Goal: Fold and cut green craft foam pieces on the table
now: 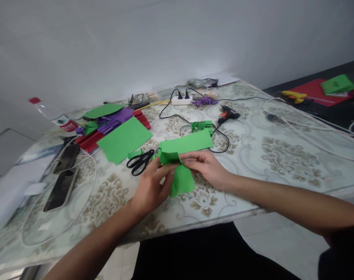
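Observation:
A folded piece of green paper is held between both hands near the table's front edge, one part standing up and one part sloping down toward me. My left hand pinches its left side with thumb and fingers. At the right side, the fingers of my right hand close on the fold. Just behind lies a flat green paper strip. Black-handled scissors rest left of my left hand, their blades partly hidden. A larger green sheet lies beyond them.
A black glue gun and a white power strip with cords are farther back. Left are two phones, a tilted bottle, and purple and red paper. A yellow glue gun lies on the dark surface at right.

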{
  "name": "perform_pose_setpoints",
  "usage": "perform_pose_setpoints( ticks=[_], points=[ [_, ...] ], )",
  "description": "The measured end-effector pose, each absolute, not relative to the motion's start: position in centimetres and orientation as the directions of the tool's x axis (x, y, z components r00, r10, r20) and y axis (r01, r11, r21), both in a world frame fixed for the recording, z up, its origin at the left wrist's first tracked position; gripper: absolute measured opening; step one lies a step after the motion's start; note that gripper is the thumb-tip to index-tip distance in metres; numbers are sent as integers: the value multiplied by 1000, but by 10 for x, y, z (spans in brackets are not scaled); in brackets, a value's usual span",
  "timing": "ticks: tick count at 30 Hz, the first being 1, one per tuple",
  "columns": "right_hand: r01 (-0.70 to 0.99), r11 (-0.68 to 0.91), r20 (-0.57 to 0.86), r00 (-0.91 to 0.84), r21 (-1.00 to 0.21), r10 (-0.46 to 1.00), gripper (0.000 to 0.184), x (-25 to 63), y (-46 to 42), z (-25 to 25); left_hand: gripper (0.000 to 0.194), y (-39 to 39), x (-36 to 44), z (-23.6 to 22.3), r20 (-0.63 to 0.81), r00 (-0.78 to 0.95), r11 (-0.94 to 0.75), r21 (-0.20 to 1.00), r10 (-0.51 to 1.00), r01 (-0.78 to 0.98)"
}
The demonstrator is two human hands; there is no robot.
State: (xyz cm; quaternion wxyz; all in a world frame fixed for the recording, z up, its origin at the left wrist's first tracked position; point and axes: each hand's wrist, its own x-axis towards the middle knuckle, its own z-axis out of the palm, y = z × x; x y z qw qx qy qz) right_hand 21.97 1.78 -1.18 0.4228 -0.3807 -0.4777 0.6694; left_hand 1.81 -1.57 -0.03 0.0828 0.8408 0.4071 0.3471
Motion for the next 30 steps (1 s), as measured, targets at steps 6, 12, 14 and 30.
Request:
perform_pose_setpoints(
  ticks=[6, 12, 14, 30],
  points=[
    [-216, -34, 57, -401, -976, 914, 30, 219, 17, -11, 22, -15, 18, 1, 544, 405, -656, 418, 735, 628],
    [-130, 17, 67, -392, -991, 918, 30, 219, 18, -13, 18, -12, 18, -1, 573, 409, -675, 391, 711, 625],
    [-126, -14, 37, -397, -992, 917, 30, 219, 18, -13, 18, -12, 18, -2, 585, 413, -686, 378, 698, 622],
    [-210, -251, -153, -393, -945, 906, 37, 219, 19, -12, 20, -15, 19, -5, 612, 383, -674, 356, 692, 648]
  ],
)
